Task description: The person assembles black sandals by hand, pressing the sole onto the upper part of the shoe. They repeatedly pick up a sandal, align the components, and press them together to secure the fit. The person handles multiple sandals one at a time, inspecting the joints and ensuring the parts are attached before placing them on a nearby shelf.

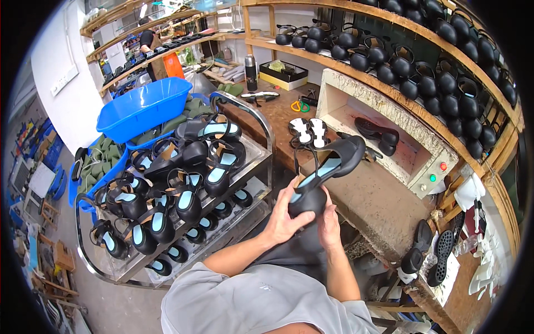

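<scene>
Both my hands hold a black sandal (pixel 344 158) with a light-blue patch on its insole. It tilts up and to the right, its rounded closed end toward me. My left hand (pixel 285 220) wraps the left side of that end, thumb across it. My right hand (pixel 329 224) presses along its right side, fingers close together. Just beyond the sandal, on the workbench (pixel 356 203), lies a pair of white-and-black shoe parts (pixel 309 132). A black sole-shaped piece (pixel 378 133) rests in the opening of a cream metal box (pixel 334 92) with red and green buttons.
To the left stands a metal rack cart (pixel 267 150) loaded with several black sandals (pixel 161 225). Blue tubs (pixel 144 108) of green shoe lasts are behind it. Wooden shelves (pixel 400 94) with black shoes run above the bench. Black soles (pixel 442 259) lie at the right. Another person (pixel 149 42) stands far back.
</scene>
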{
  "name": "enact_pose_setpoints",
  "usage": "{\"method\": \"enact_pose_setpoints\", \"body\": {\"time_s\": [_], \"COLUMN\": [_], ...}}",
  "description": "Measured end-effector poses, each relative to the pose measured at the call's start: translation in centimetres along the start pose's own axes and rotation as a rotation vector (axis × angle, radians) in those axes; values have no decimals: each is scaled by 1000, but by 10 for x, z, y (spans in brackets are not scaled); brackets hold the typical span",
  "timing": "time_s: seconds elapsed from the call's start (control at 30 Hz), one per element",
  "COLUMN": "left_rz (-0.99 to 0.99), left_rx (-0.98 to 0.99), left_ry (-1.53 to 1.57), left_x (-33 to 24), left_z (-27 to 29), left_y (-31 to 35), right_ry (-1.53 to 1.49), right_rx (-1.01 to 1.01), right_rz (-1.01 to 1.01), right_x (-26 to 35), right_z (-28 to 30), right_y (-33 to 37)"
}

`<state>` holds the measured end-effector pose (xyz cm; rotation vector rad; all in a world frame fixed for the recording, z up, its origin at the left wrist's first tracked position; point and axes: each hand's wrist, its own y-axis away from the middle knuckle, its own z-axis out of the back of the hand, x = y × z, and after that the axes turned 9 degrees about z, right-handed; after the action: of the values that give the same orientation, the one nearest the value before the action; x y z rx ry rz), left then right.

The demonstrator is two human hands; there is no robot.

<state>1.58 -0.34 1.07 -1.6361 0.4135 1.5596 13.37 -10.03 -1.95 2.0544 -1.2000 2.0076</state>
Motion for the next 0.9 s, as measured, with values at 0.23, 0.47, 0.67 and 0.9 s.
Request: {"method": "enact_pose_setpoints", "body": {"time_s": [0.23, 0.47, 0.67, 0.9], "left_rz": [-62, 188, 270, 689], "left_rx": [-121, -42, 116, 961], "left_ry": [-187, -595, -867, -1163], "left_x": [-3, 18, 108, 191], "left_z": [37, 99, 177, 273], "left_y": [-113, -401, -487, -534], "right_ry": [37, 658, 772, 1049], "right_rx": [-56, 44, -87, 34], "right_rz": [-265, -322, -320, -130], "right_x": [-47, -110, -127, -133], "right_z": [68, 130, 134, 129], "right_y": [-57, -109, -125, -131]}}
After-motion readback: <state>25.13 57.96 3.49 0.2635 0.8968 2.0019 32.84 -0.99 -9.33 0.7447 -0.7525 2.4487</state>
